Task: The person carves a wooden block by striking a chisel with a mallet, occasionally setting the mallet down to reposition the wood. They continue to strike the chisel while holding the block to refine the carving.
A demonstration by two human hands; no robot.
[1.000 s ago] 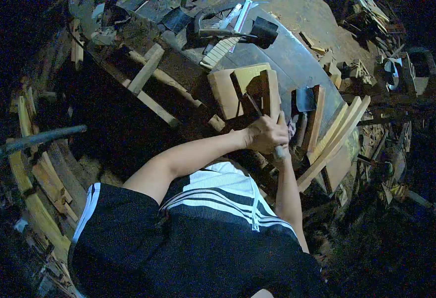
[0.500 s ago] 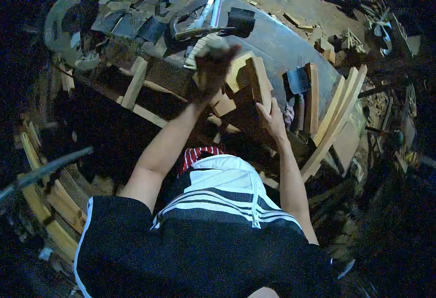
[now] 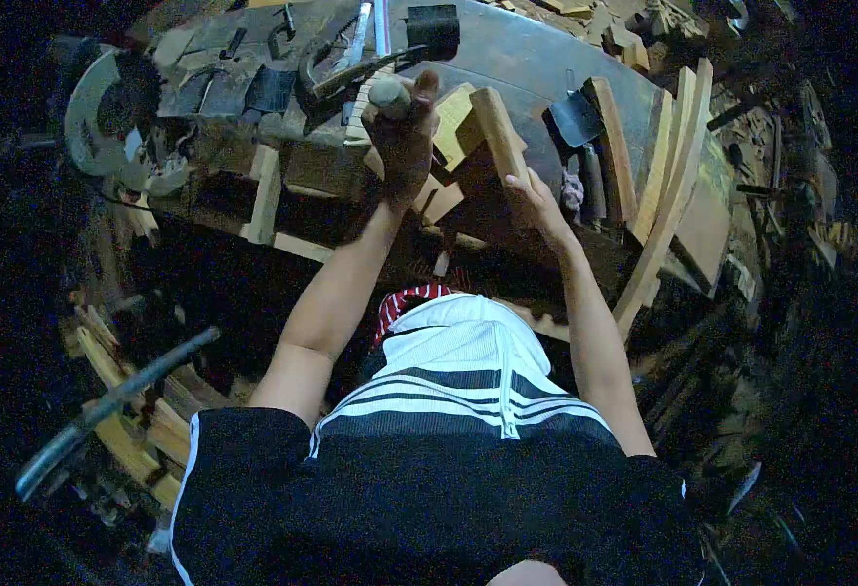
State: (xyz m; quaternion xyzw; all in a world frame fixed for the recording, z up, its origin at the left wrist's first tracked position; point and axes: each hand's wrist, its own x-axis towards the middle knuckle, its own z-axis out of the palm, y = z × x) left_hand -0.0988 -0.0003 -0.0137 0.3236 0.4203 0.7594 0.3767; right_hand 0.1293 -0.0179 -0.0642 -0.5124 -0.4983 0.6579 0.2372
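My left hand (image 3: 405, 146) is closed, thumb up, around an object with a rounded, greyish end (image 3: 388, 97); its kind cannot be made out. My right hand (image 3: 538, 207) grips the lower part of a wooden block (image 3: 495, 127), which stands tilted with its upper end away from me. Between the two hands lies a flat yellowish piece (image 3: 457, 122), with a smaller light-brown wood piece (image 3: 441, 202) nearer to me. Dark shadow hides the fingers' undersides and the bench below the hands.
Several curved wood strips (image 3: 681, 186) lean along the bench's right side, near a dark blue-grey plate (image 3: 575, 120) and a crumpled cloth (image 3: 573, 189). A metal-topped bench (image 3: 522, 59) holds clamps and tools at the back left. A metal bar (image 3: 121, 410) juts out at lower left.
My left hand, blurred before, is now sharper and shows the rounded end of what it holds. My right hand still grips the wooden block. The whole view has shifted slightly.
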